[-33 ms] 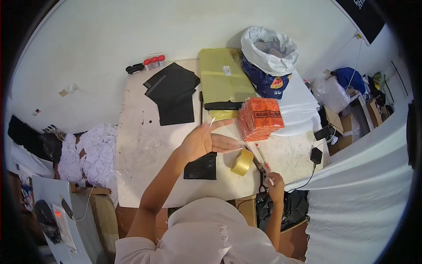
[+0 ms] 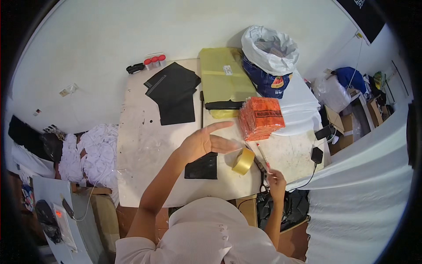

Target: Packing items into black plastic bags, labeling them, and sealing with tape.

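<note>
My left hand is raised over the white table, palm open and fingers spread, holding nothing. Just below it lies a small black pouch, and a roll of tan tape stands to its right. My right hand rests at the table's front right edge, fingers closed on the near end of a red-and-white pen. Dark scissors lie right beside that hand. A stack of orange bags sits beyond the pen.
Black flat bags lie at the back left of the table and a yellow-green package at the back middle. A white-lined sack stands at the back right. White cloths are piled on the left. A black charger lies near the right edge.
</note>
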Demonstrator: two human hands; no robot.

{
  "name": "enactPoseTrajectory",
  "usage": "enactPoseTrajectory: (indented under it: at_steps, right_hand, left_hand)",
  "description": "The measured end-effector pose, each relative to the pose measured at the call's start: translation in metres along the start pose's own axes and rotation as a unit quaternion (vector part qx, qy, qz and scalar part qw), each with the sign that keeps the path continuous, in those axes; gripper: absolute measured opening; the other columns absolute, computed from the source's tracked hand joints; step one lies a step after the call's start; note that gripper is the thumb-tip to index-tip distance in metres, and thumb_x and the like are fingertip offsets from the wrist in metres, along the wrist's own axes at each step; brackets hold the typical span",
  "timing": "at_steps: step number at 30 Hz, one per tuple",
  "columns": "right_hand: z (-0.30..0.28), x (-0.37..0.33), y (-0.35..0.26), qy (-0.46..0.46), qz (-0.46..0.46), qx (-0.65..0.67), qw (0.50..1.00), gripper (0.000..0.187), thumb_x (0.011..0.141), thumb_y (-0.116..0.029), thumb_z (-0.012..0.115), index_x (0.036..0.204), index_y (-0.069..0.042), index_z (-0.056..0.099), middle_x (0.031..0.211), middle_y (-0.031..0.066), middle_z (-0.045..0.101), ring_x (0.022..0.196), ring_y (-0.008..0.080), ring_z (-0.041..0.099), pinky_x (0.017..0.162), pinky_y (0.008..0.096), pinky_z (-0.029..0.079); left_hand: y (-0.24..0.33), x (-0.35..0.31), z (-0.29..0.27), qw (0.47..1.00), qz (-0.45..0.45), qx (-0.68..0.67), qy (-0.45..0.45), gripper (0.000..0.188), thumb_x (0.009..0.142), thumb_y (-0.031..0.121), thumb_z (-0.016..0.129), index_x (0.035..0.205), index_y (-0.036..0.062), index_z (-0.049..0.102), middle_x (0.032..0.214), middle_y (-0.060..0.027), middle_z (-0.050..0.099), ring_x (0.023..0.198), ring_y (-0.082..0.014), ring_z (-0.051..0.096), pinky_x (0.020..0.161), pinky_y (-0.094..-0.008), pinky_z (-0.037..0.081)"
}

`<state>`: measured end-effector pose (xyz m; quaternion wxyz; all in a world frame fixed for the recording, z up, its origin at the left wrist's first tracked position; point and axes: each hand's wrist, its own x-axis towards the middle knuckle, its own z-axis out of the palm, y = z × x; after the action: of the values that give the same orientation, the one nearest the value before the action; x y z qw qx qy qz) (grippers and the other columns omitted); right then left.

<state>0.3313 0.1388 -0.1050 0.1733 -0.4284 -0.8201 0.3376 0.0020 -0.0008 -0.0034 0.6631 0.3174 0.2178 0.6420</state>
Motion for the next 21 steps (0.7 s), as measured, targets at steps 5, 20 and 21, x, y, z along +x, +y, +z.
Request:
enactPoseTrajectory:
  at_steps: [5,20,21]
  right_hand:
    - [0.034,-0.004,-0.118,-0.136,0.106,0.556,0.813,0.040,0.094,-0.036,0.040,0.116,-0.004,0.048,0.097,0.0146,0.061,0.085,0.0204,0.060,0.076,0.0300,0.047]
    - [0.129,0.017,-0.120,-0.162,0.104,0.493,0.848,0.021,0.080,-0.003,0.062,0.099,0.002,0.058,0.080,0.0080,0.065,0.071,0.0124,0.061,0.065,0.0231,0.048]
    - [0.135,0.018,-0.118,-0.164,0.104,0.494,0.848,0.021,0.080,-0.003,0.062,0.099,0.002,0.058,0.080,0.0080,0.065,0.071,0.0124,0.061,0.065,0.0231,0.048]
  left_hand:
    - [0.000,-0.027,-0.007,0.971,0.011,0.189,-0.143,0.077,0.081,0.039,0.060,0.131,-0.0083,0.027,0.101,-0.0280,0.060,0.112,-0.0329,0.051,0.101,-0.0404,0.032]
    - [-0.017,-0.114,-0.030,0.865,-0.055,0.490,0.094,0.025,0.075,0.001,0.066,0.100,0.0041,0.065,0.103,-0.0091,0.063,0.097,-0.0180,0.059,0.088,-0.0286,0.044]
    - [-0.019,-0.119,-0.037,0.864,-0.055,0.490,0.097,0.025,0.075,0.001,0.066,0.100,0.0041,0.065,0.103,-0.0091,0.063,0.097,-0.0180,0.059,0.088,-0.0286,0.044]
